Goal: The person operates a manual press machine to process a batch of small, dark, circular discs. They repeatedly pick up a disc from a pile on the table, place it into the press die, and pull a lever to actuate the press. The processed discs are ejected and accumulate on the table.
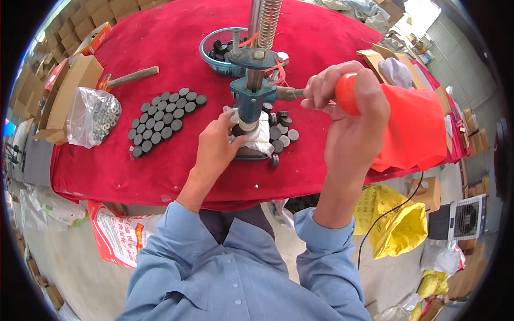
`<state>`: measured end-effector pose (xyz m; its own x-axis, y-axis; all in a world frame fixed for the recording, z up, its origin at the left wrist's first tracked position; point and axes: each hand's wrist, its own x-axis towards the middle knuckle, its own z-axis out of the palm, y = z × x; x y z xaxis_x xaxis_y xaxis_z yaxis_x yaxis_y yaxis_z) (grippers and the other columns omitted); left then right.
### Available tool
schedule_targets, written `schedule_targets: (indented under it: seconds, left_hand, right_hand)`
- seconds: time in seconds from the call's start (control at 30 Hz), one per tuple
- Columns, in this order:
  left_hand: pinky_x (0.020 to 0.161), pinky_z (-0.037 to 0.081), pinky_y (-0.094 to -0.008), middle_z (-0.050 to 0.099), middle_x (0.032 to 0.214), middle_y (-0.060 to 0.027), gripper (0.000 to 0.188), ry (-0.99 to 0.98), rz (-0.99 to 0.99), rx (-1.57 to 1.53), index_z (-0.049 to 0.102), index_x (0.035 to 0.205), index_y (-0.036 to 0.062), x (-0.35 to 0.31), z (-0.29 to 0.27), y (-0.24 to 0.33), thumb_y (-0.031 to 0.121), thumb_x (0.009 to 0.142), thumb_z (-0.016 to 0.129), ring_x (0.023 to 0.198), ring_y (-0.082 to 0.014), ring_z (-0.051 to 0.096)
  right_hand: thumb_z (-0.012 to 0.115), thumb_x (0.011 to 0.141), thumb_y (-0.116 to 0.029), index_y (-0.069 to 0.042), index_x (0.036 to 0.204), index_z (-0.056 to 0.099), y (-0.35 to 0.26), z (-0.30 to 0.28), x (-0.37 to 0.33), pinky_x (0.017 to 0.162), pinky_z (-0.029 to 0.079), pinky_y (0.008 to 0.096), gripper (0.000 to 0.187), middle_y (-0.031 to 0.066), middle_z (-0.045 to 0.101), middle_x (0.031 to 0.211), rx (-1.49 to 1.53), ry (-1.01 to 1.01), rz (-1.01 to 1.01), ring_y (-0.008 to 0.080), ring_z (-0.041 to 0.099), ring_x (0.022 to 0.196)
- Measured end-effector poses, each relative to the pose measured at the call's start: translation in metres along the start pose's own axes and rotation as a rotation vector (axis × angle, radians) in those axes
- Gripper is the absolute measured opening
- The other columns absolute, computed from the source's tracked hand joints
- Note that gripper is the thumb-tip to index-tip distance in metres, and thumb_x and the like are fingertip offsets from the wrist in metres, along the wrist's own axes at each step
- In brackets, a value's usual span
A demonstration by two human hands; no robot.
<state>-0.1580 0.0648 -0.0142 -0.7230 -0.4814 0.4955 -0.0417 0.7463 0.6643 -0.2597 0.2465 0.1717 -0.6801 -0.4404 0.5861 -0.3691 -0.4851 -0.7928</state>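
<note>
A hand press with a steel column and a coil spring stands mid-table. My right hand is wrapped round the red ball knob of its lever, to the right of the column. Low at the press head, my left hand has thumb and fingers bent around the spot under the ram; the piece between them is mostly hidden. White wrapping covers part of the press base. Loose black round discs lie right of the base, and several more discs stand grouped in rows to the left.
Behind the press is a blue basin of black parts. On the left lie a hammer, a clear bag of metal rings and an open carton. An orange-red bag hangs over the right table edge, beside another carton.
</note>
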Motion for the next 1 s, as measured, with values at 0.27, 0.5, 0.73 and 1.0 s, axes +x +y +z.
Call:
schedule_targets:
  seconds: [0.27, 0.5, 0.73, 1.0]
  left_hand:
    - [0.082, 0.056, -0.0431, 0.072, 0.111, -0.0149, 0.066, 0.002, -0.017, -0.005, 0.062, 0.135, 0.0020, 0.006, 0.004, 0.007, 0.016, 0.078, 0.091, 0.095, -0.0314, 0.069]
    - [0.095, 0.049, -0.0446, 0.067, 0.126, -0.0097, 0.040, 0.084, -0.031, 0.697, 0.071, 0.127, 0.0078, -0.008, -0.063, -0.069, 0.021, 0.090, 0.079, 0.118, -0.0295, 0.060]
    - [0.093, 0.049, -0.0442, 0.069, 0.114, -0.0074, 0.037, 0.015, -0.090, 0.605, 0.075, 0.124, 0.0088, -0.022, -0.075, -0.086, 0.017, 0.088, 0.080, 0.108, -0.0290, 0.061]
    - [0.079, 0.055, -0.0406, 0.075, 0.100, -0.0104, 0.053, 0.068, -0.077, 0.173, 0.071, 0.128, 0.0069, -0.020, -0.050, -0.028, 0.017, 0.079, 0.089, 0.090, -0.0285, 0.068]
  right_hand:
    - [0.058, 0.098, -0.054, 0.000, 0.086, 0.062, 0.021, -0.003, -0.056, 0.078, 0.050, 0.0408, 0.056, 0.0100, 0.060, 0.079, -0.042, -0.005, -0.194, 0.0277, 0.058, 0.081]
    - [0.055, 0.100, -0.060, -0.007, 0.087, 0.061, 0.074, -0.006, -0.129, 0.088, 0.049, 0.0475, 0.055, 0.0111, 0.062, 0.084, -0.068, 0.044, -0.330, 0.0346, 0.061, 0.098]
    - [0.060, 0.098, -0.058, -0.005, 0.084, 0.063, 0.054, -0.014, -0.108, 0.085, 0.051, 0.0461, 0.055, 0.0114, 0.062, 0.083, -0.125, -0.036, -0.317, 0.0337, 0.062, 0.095]
    - [0.058, 0.099, -0.045, 0.001, 0.083, 0.062, 0.015, -0.009, -0.036, 0.076, 0.049, 0.0360, 0.049, 0.0104, 0.062, 0.082, -0.051, -0.065, -0.188, 0.0197, 0.059, 0.078]
